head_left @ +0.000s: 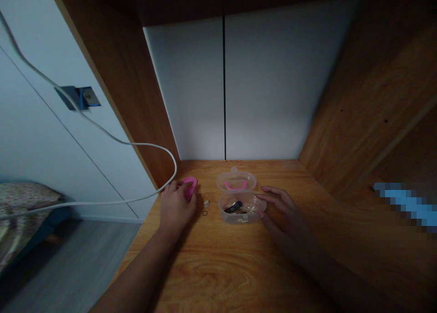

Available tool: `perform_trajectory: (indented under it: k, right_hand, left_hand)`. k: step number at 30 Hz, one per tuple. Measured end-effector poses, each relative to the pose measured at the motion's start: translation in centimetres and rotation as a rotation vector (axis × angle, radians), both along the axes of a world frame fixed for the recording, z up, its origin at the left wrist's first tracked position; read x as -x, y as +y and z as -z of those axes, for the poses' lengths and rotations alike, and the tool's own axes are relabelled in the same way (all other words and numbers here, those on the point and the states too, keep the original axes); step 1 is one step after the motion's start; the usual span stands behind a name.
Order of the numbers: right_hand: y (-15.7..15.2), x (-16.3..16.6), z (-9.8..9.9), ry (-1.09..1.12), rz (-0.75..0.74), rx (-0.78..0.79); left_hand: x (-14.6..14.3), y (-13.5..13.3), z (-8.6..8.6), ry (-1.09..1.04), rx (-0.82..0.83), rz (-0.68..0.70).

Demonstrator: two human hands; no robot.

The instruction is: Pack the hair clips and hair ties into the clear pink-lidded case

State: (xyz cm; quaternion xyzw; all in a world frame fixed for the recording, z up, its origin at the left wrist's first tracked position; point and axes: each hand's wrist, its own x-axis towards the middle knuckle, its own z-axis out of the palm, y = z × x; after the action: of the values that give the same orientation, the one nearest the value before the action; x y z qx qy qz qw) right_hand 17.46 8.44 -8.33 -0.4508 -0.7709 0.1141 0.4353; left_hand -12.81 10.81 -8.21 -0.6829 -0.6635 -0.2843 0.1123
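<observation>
Left hand (175,206) grips pink oval (190,184), long axis away | right hand (278,204) open beside box (239,216)

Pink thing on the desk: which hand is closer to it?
Left. The left hand rests its fingers on the pink thing; the right hand lies beyond the clear box, its fingertips at the box's right side.

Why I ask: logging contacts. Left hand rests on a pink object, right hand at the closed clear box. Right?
Not quite: the clear box stands open, its lid hinged back, in the head view. Left hand on the pink object, right hand at the box: correct.
</observation>
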Motion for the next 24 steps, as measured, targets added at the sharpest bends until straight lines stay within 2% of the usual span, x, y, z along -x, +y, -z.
perform_trajectory:
  k: [2,4,7,9,12,15,19,22,24]
  right_hand:
    - [0.0,0.0,0.0,-0.001,0.007,0.005]
    - [0.0,-0.1,0.0,-0.003,0.007,0.004]
    - [-0.2,0.0,-0.1,-0.01,0.01,-0.005]
    - [-0.2,0.0,-0.2,-0.008,0.02,-0.014]
    - [-0.2,0.0,-0.3,-0.003,0.025,-0.046]
    - [-0.3,0.0,-0.4,-0.002,0.011,-0.096]
    - [-0.8,0.3,-0.7,-0.022,-0.079,-0.173]
    - [-1.0,0.3,-0.9,-0.048,-0.144,-0.215]
    - [-1.0,0.2,-0.9,-0.066,-0.126,-0.232]
  left_hand:
    - [0.5,0.2,0.5,0.041,0.014,-0.116]
    - [1.0,0.6,1.0,0.044,0.073,-0.154]
    - [1.3,1.0,1.4,-0.042,0.083,-0.128]
    - [1.1,1.0,1.0,-0.139,-0.009,-0.064]
    - [0.1,0.2,-0.3,-0.276,-0.208,0.095]
    - [-1.5,-1.3,-1.4,-0.284,-0.333,0.367]
    - [-3.5,-3.0,-1.7,-0.147,-0.356,0.714]
    - [-4.8,-3.6,-1.5,-0.087,-0.34,0.856]
    - [-5.3,-3.7,-1.3,-0.073,-0.328,0.892]
